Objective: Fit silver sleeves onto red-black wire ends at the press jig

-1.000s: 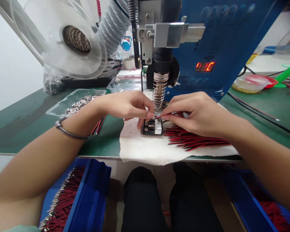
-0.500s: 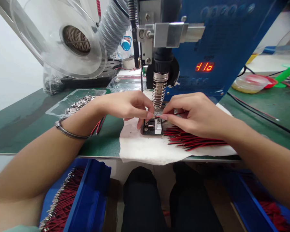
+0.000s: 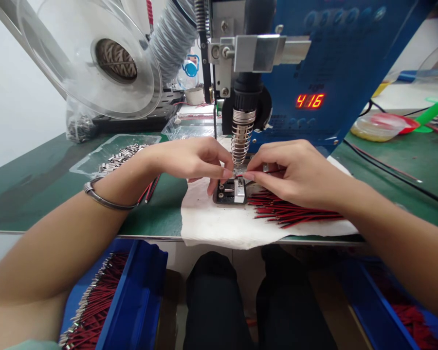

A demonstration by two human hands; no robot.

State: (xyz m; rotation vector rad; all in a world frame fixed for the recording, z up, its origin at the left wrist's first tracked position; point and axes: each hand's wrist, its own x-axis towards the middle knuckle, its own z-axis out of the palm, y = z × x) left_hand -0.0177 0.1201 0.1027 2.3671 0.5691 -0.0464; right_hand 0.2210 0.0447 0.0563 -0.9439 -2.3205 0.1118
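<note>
Just under the spring-wrapped tip point(image 3: 242, 133) of the soldering machine, both hands meet above a small black and silver fixture point(image 3: 239, 191). My left hand point(image 3: 204, 163) is pinched at the left of the tip; what lies between its fingertips is too small to make out. From the right, my right hand point(image 3: 288, 170) pinches a thin red and black wire point(image 3: 275, 171) whose end reaches the tip. Beneath the right hand, a pile of red and black wires point(image 3: 288, 211) lies on a white cloth point(image 3: 211, 223).
A clear tray of small metal connectors point(image 3: 122, 158) stands at the left. Behind are a clear fume hood point(image 3: 73, 63) and the blue machine body point(image 3: 324, 58). Blue bins point(image 3: 131, 291) are below the table edge. Black cables point(image 3: 394, 172) cross the right side.
The red display on the blue machine now reads 416 and has changed. Both hands hold nearly the same place and pose.
</note>
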